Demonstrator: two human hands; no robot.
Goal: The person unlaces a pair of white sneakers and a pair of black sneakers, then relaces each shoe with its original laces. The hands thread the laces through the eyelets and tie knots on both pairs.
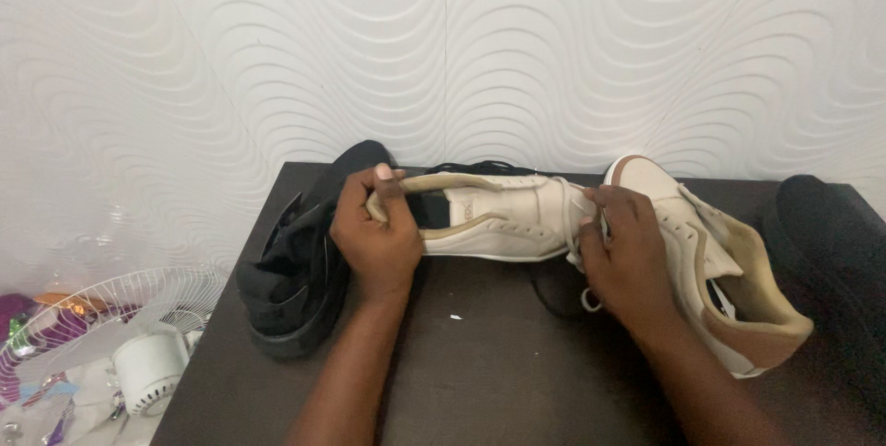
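Gripping a cream sneaker (503, 215) heel, the left hand (374, 234) hides its collar; the right hand (628, 257) pinches barely visible laces.

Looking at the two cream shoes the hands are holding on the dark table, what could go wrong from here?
1. The black shoe lies at the left edge of the dark brown wooden table; a nudge from the left hand might push it off, perhaps onto the white fan below.
2. The cream lace-up shoe under the right hand reaches toward the front edge and could slip off if the grip loosens.
3. The loose white lace may snag.
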